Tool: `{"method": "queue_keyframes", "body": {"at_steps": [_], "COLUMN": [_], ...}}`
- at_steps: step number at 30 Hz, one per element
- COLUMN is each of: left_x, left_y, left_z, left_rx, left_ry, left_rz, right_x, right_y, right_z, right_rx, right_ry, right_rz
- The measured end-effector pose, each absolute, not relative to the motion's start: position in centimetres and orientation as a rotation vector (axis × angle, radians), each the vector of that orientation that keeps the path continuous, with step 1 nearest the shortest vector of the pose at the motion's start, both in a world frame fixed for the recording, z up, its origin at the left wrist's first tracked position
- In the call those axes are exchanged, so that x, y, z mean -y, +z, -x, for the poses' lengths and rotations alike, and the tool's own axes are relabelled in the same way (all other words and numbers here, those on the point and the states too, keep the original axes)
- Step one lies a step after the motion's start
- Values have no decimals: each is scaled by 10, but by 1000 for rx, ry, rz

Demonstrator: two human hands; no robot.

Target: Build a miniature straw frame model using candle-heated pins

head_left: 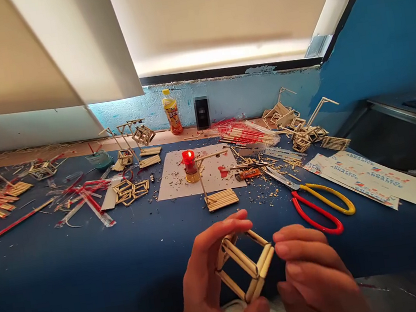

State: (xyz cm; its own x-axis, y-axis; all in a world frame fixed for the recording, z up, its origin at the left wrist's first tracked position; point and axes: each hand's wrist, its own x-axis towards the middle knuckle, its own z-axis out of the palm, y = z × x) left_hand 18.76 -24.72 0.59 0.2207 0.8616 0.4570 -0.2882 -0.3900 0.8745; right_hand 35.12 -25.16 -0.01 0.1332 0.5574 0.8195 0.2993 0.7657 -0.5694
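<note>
The L hand [209,277] is clamped on a small stick frame [241,259], w/ the fingers at its top & the thumb at the bottom; the frame is tilted, near the front edge of the tabletop [92,270]. The R hand [316,267] has bent fingers at the right corner of it; I cannot tell if they pinch it or are only just beside. In my judgement, the step in hand is to check or adjust this corner, & the next move calls for a light, steady grip, bc thin sticks may come loose.

Beyond it, a stick stand [222,200] is upright at the paper sheet [171,179], which bears a lit candle [189,162]; so reaching fwd needs care w/ the flame. The scissors [295,186] lie to the right, w/ the lighter [248,174] just beside their tip, & could obstruct the R arm. Plastic wrappers [97,207] lie to the left.
</note>
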Motion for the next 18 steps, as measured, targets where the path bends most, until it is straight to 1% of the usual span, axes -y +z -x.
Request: {"method": "queue_keyframes", "body": {"at_steps": [3,7,9,18], "left_x": [245,241,240,245], "left_y": [8,10,10,11], "left_z": [-190,-195,-197,-195], "left_rx": [-485,-441,-486,-600], "left_ry": [1422,1487,1463,1258], "left_rz": [-1540,-1557,-1522,-1437], "right_x": [245,246,249,250], "right_y": [9,9,9,15], "right_z": [-344,-343,-345,-343], "right_rx": [1347,1305,1316,1350], "right_ry": [288,615,710,619], "right_rz": [702,692,646,540]}}
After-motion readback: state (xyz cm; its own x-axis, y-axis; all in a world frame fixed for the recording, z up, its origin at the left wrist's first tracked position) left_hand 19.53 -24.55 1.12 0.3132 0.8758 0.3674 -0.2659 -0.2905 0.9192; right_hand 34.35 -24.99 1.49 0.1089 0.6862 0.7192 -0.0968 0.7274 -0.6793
